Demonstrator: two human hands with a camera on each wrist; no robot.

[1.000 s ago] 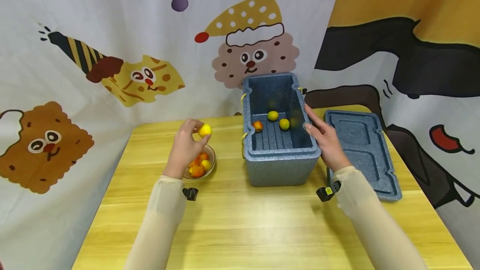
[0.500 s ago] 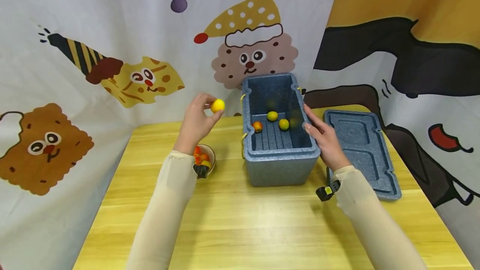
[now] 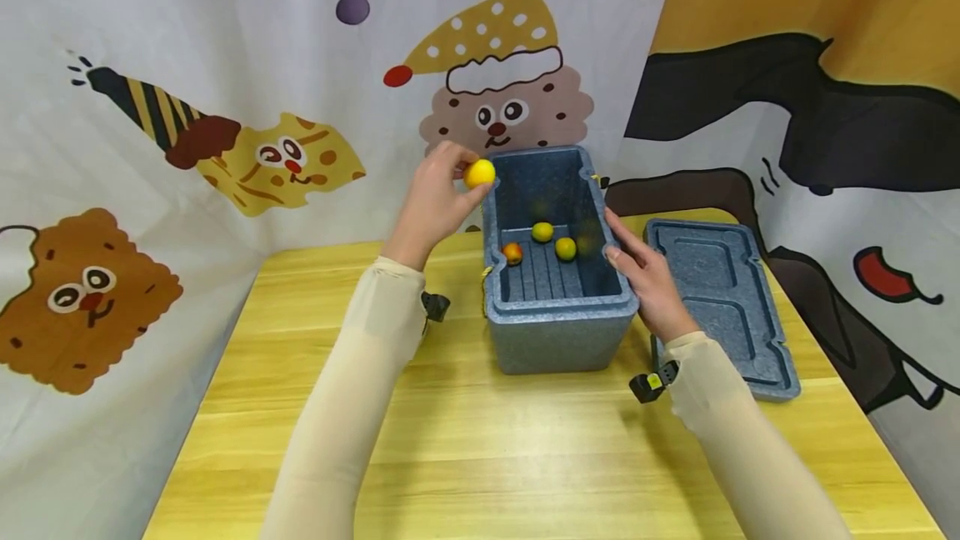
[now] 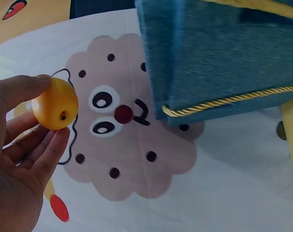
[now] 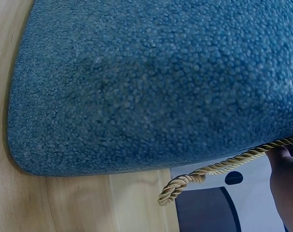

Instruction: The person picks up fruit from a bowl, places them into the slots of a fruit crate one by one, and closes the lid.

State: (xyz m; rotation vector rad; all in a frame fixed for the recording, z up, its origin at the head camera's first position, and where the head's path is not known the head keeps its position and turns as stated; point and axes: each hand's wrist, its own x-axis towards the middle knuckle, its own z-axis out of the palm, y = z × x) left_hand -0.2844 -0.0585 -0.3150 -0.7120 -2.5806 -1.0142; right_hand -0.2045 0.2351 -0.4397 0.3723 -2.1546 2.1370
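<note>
My left hand (image 3: 435,205) pinches a small yellow fruit (image 3: 480,174) between thumb and fingertips. It is at the far left rim of a deep blue-grey foam box (image 3: 562,340). In the left wrist view the fruit (image 4: 55,104) shows a dark spot at one end. Inside the box lie a red-orange fruit (image 3: 512,254) and two yellow-green fruits (image 3: 566,249). My right hand (image 3: 651,288) rests against the box's right wall, its thumb at the rim and its fingers extended. Only a dark part of this hand (image 5: 286,181) shows in the right wrist view.
A blue-grey lid (image 3: 723,298) lies on the wooden table (image 3: 480,457), right of the box. Twisted gold rope (image 4: 233,100) hangs on the box's sides. Close behind the table is a printed cartoon curtain (image 3: 262,23).
My left hand has carried the yellow fruit up and right, from above a fruit bowl to the box's rim. The left arm now hides that bowl. My right hand has stayed on the box.
</note>
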